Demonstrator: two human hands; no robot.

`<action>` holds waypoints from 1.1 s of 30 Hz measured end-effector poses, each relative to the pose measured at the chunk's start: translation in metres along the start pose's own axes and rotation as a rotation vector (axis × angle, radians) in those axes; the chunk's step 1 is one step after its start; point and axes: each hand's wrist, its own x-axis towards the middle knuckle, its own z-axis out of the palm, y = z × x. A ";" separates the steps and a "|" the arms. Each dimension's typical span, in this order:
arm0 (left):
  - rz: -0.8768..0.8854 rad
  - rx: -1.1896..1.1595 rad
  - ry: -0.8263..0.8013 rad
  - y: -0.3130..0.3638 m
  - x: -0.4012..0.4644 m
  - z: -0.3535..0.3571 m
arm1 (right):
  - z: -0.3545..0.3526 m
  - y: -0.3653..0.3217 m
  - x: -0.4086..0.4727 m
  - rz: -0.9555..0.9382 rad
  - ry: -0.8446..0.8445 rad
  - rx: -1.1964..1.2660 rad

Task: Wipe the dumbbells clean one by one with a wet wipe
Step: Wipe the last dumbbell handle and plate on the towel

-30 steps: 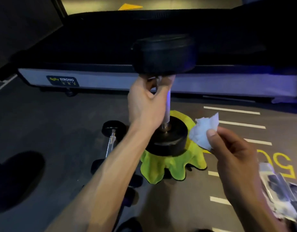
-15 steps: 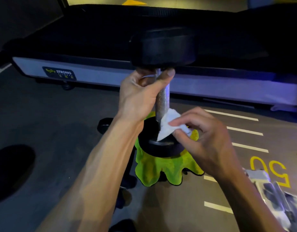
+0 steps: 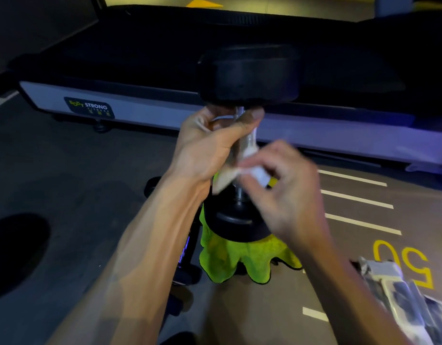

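Presently upright: one dumbbell (image 3: 248,78), black heads, metal bar, its lower head resting on a lime-green cloth (image 3: 240,260) spread on the floor (image 3: 78,170). Upper head stands directly above the left hand (image 3: 210,145). Left hand: closed round the top of the bar just under that head, thumb across the front. Right hand (image 3: 287,190): lower on the bar, to its right, fingers pinched on a white wet wipe (image 3: 252,173) pressed against the metal; motion-blurred, wipe bunched between fingertips and bar, one corner trailing left beneath the left palm. Further dumbbells (image 3: 187,260): lying on the floor left of the cloth, largely hidden by the left forearm. Treadmill base (image 3: 145,113): behind the dumbbell, bearing a logo plate. Plastic packet (image 3: 399,295): on the floor at lower right, beside a painted yellow "50" (image 3: 401,262).
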 end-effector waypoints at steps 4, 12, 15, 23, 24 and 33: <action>0.046 0.119 0.015 -0.001 0.001 -0.005 | 0.001 0.005 -0.017 0.109 -0.079 0.038; 0.076 0.164 -0.028 -0.004 0.005 -0.013 | 0.013 0.002 -0.016 0.128 -0.002 0.197; 0.132 0.399 -0.057 -0.001 0.005 -0.028 | 0.013 0.008 -0.015 0.155 0.004 0.234; 0.791 0.987 -0.039 0.045 0.002 -0.056 | 0.014 0.006 -0.014 0.191 0.016 0.252; 0.841 1.047 -0.105 0.050 0.005 -0.053 | 0.014 0.006 -0.014 0.187 0.014 0.249; 0.848 0.997 -0.233 0.049 0.011 -0.040 | 0.011 0.007 -0.027 0.084 0.124 -0.049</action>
